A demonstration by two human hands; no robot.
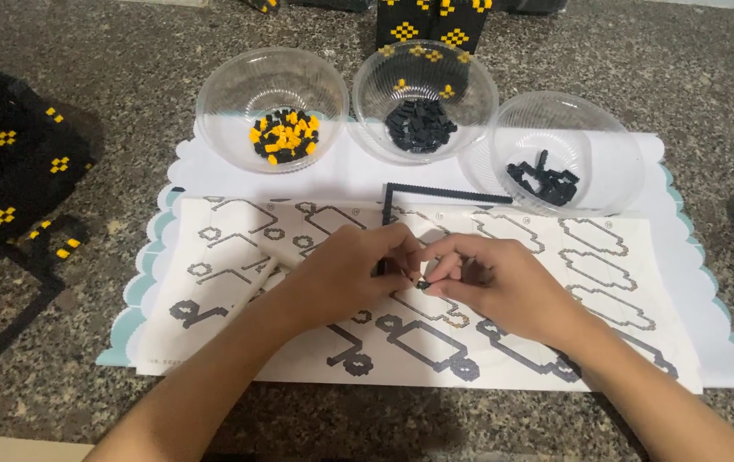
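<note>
My left hand (351, 272) and my right hand (485, 281) meet over the middle of a white instruction sheet (213, 282) printed with block outlines. Their fingertips pinch a small black brick (421, 283) between them, held just above the paper. An L-shaped strip of joined black bricks (435, 193) lies on the sheet's top edge, one leg running down behind my left fingers. Behind the sheet stand three clear plastic bowls: one with yellow and black bricks (273, 107), one with small black bricks (423, 98), one with longer black pieces (565, 152).
A white scalloped mat (709, 325) lies under the sheet on a speckled stone counter. Black block builds with yellow diamond patterns stand at the left (8, 162) and at the back (431, 24). A few loose yellow and black pieces (63, 248) lie by the left build.
</note>
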